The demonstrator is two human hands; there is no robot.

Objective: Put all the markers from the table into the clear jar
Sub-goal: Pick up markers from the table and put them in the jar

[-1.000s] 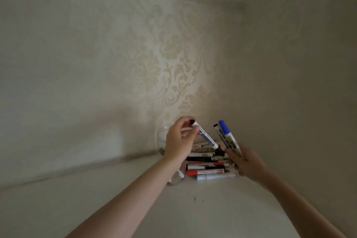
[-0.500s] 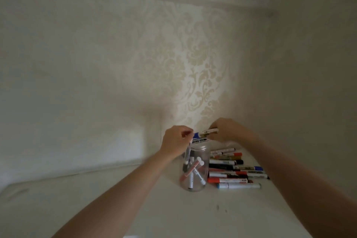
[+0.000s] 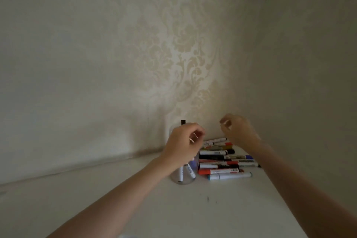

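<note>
The clear jar (image 3: 183, 178) stands on the white table (image 3: 193, 208), its upper part hidden by my left hand (image 3: 183, 145). Several markers stand inside it. My left hand hovers at the jar's mouth with curled fingers and grips a black-capped marker (image 3: 183, 122), whose cap sticks up above the knuckles. A pile of several markers (image 3: 222, 162) lies on the table right of the jar, a teal-capped one (image 3: 229, 176) nearest me. My right hand (image 3: 239, 131) hangs above the far end of the pile, fingers loosely curled and holding nothing.
Patterned wallpaper walls (image 3: 183, 54) meet in a corner just behind the jar and the pile. The table's right edge runs close beside the pile. A few dark specks (image 3: 208, 198) mark the tabletop in front.
My right hand has let go of its markers over the jar and drawn back up to the right, empty. My left hand has stayed at the jar's mouth. The camera has shifted.
</note>
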